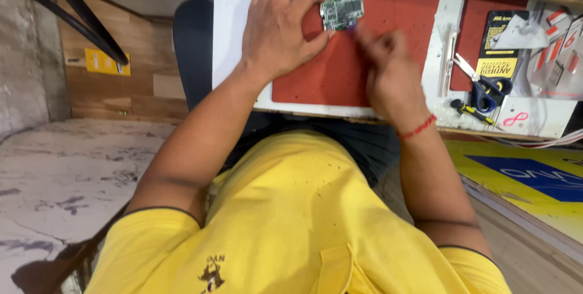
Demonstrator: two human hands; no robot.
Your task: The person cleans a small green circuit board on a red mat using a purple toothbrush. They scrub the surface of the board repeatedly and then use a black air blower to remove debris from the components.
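Carefully pinned by the left hand (280, 27), thumb and fingers closed on its edges, the small green circuit board (342, 11) sits near the far edge of the red mat (316, 81). It looks thin, rectangular, densely studded with components. Best keep that grip steady while the blurred right hand (388, 66), whose grip I cannot tell, works beside it.

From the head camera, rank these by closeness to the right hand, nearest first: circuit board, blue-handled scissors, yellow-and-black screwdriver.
1. Circuit board: just up-left of the right hand, pinched by the left hand over the red mat.
2. Yellow-and-black screwdriver: to its right, near the bench edge.
3. Blue-handled scissors: slightly farther right; close to the screwdriver's distance.
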